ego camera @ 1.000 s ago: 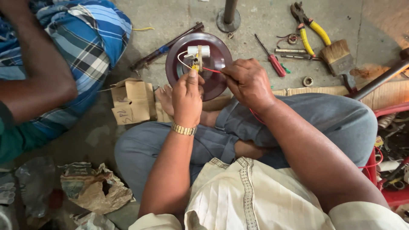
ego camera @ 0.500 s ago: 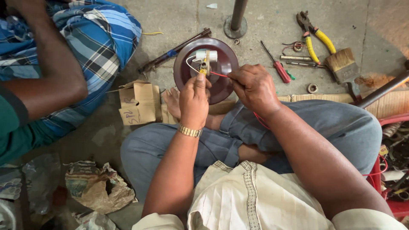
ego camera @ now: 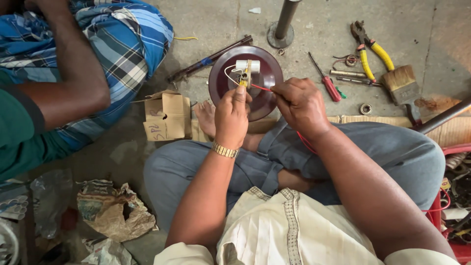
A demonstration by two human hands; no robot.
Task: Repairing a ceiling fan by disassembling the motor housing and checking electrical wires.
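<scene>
Red wire (ego camera: 261, 88) runs 9 o'clock from right hand (ego camera: 300, 105), pinched; left hand (ego camera: 231, 118) grips the yellow part (ego camera: 245, 74) at its 12.

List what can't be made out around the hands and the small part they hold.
- Head view: how the left hand grips the small part; its fingers cover the lower end.
- The red wire end; hidden inside the right hand.
- Where the white wire joins; too small.
- The other person's hands; cut off by the top edge.
</scene>
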